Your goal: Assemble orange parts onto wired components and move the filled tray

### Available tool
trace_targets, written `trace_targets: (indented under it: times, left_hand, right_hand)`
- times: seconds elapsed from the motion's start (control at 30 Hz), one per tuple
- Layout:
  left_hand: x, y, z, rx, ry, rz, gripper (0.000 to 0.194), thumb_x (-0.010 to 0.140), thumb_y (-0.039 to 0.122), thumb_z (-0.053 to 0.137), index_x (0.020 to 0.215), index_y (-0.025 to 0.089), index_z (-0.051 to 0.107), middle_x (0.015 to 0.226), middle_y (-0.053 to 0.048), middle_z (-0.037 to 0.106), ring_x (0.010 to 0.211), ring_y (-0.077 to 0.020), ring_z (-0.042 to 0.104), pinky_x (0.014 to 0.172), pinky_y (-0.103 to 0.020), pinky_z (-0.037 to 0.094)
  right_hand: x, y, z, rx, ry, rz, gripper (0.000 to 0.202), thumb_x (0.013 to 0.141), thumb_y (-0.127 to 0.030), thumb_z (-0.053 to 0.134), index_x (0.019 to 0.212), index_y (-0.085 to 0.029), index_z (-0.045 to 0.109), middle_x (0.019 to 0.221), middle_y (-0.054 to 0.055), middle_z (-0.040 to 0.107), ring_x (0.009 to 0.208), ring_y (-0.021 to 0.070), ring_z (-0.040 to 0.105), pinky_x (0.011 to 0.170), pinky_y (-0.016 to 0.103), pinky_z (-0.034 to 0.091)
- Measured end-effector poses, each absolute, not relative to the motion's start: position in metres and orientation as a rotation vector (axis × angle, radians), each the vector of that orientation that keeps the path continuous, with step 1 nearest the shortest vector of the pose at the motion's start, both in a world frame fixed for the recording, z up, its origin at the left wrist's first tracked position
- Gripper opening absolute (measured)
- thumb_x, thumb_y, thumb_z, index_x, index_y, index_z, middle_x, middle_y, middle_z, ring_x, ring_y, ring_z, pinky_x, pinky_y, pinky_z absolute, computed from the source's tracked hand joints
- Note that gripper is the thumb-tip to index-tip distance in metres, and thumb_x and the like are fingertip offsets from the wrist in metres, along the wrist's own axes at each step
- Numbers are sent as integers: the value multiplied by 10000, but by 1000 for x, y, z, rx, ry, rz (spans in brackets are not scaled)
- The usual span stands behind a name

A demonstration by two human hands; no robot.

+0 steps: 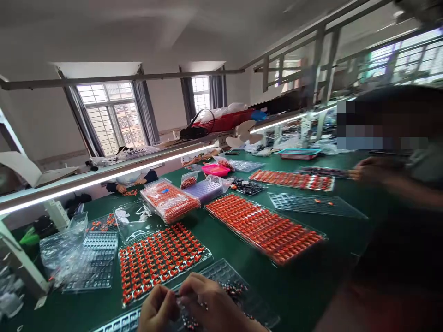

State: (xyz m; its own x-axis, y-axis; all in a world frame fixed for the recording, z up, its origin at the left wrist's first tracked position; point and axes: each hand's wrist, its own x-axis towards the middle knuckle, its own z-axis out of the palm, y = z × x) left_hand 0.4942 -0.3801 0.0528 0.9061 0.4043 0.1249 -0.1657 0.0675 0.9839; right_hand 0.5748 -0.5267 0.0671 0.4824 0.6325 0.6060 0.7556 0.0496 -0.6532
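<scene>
My left hand [157,306] and my right hand [207,304] meet at the bottom edge, fingertips pinched together over a clear plastic tray [224,276] of small dark and red parts. What sits between the fingers is too small to make out. Just beyond my hands lies a clear tray [159,260] filled with rows of small red-and-black parts. To its right a longer tray [265,226] holds rows of orange-red parts.
On the green table [311,286]: empty clear trays [97,260], bagged trays [169,200], a pink dish [215,169]. A co-worker at right reaches a hand [362,171] over more trays. Other people work across the table under a light bar [104,180].
</scene>
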Motion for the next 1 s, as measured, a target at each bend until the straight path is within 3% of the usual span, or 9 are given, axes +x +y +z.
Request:
trace_targets:
  times: [0.13, 0.47, 0.7, 1.0]
  left_hand:
    - [483, -383, 57, 1352, 279, 367, 638, 551, 768, 755, 622, 172, 542, 534, 27, 503, 518, -109, 430, 558, -259, 333]
    - [459, -386, 58, 1283, 353, 388, 572, 641, 701, 750, 701, 160, 578, 620, -5, 566, 569, -126, 507, 605, -265, 379]
    - [450, -387, 63, 1397, 355, 416, 546, 696, 703, 700, 710, 178, 552, 623, 5, 554, 593, -132, 495, 632, -274, 390]
    - [427, -394, 57, 1385, 445, 591, 557, 731, 722, 651, 719, 177, 538, 625, 10, 528, 603, -135, 485, 634, -278, 391]
  right_hand:
    - [577, -523, 58, -1597, -1250, -62, 156, 937, -219, 494, 841, -207, 617, 779, 18, 638, 691, 181, 606, 657, 277, 491]
    - [580, -522, 52, -1515, -1438, -190, 136, 1041, -286, 495, 956, -255, 595, 830, -11, 650, 699, 154, 642, 652, 235, 532]
    - [571, -512, 61, -1395, -1442, -288, 218, 1067, -381, 473, 940, -261, 604, 792, -23, 661, 659, 123, 651, 614, 187, 533]
    - [563, -492, 53, -1404, -1440, 61, 358, 1018, -487, 501, 801, -227, 617, 722, 4, 636, 638, 170, 600, 608, 269, 509]
